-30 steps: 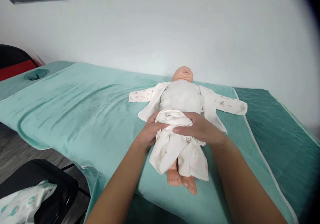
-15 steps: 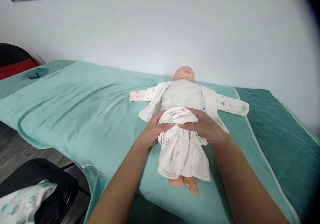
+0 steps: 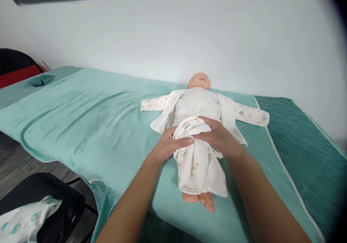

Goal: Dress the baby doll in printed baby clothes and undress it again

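Note:
A baby doll (image 3: pixel 199 82) lies on its back, head toward the wall and feet (image 3: pixel 206 201) toward me. Its white patterned jacket (image 3: pixel 251 115) is spread open, with the sleeves stretched out to both sides over a plain white torso (image 3: pixel 199 102). Bunched white baby trousers (image 3: pixel 199 163) with small animal prints cover the doll's legs. My left hand (image 3: pixel 169 143) grips the trousers' left side, thumb on top. From the right, my right hand (image 3: pixel 217 136) pinches the gathered upper part. Both thumbs nearly meet at the middle; the fingers beneath the cloth are partly hidden.
A light green blanket (image 3: pixel 108 120) covers the table, with a darker green cover (image 3: pixel 306 145) at right. A black chair (image 3: pixel 67 207) at lower left bears a white printed packet (image 3: pixel 24 219). The white wall (image 3: pixel 162 37) stands close behind the doll.
My hands have drawn closer together, bunching the upper trousers more narrowly. The left trouser leg's hem has shifted rightward. The doll stays in place.

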Available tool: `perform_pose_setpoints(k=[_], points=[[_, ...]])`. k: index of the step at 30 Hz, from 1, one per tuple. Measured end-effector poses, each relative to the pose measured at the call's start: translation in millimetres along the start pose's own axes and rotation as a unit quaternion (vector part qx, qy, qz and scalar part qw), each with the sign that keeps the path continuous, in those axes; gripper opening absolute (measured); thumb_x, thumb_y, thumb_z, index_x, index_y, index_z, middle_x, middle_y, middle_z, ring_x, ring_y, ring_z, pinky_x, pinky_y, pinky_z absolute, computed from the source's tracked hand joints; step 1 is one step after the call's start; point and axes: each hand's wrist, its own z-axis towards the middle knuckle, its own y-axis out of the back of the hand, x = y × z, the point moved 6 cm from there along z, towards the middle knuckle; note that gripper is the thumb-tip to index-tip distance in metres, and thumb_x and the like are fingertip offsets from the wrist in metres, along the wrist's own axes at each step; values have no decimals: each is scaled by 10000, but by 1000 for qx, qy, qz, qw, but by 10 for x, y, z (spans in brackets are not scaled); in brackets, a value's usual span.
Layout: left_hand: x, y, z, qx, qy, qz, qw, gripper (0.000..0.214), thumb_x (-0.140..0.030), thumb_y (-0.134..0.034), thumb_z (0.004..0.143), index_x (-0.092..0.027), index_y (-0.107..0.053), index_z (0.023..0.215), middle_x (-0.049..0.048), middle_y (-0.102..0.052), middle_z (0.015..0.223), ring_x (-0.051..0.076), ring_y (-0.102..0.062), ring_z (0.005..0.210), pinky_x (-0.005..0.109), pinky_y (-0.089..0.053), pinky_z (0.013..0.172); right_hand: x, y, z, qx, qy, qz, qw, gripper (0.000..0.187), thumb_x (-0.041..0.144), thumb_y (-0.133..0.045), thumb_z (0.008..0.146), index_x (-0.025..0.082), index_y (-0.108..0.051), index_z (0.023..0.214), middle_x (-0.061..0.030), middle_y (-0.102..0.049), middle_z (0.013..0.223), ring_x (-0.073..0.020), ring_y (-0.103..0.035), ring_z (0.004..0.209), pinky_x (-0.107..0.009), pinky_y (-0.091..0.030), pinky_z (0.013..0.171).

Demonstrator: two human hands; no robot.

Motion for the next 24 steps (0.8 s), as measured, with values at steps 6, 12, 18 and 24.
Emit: perform_pose_setpoints(k=[6,12,18,24], points=[[24,-106,-235,-123,-20,-56,991,403,-367,-856,662,-154,-745,986,57,-742,913,209,-673,815,308,-519,756,36,-12,-24,16,-21,-66,997,137,255,-730,746,194,-650,839,26,-622,810,-148,-565,785,-253,-431,682],[55,-315,-681,-207,6,-74,976,345,-349,-806,734,-163,-721,1012,31,-707,863,153,-623,745,252,-490,680,72,-15,-72,56,-25,-141,988,152,244,-738,711,199,-651,827,28,-634,835,-146,-555,789,-242,-426,672],[60,-597,-1111,-229,86,-69,967,343,-422,-735,794,-164,-701,1018,8,-653,722,137,-562,610,244,-429,570,32,-57,-123,115,-31,-182,976,136,236,-666,747,220,-664,882,18,-665,879,-154,-593,774,-260,-447,677],[-8,-719,-1445,-301,106,-74,945,346,-412,-775,739,-166,-739,980,49,-721,874,196,-624,814,279,-470,742,22,-116,-164,173,-19,-204,963,192,183,-582,734,220,-692,887,-8,-710,913,-196,-645,828,-294,-481,707]])
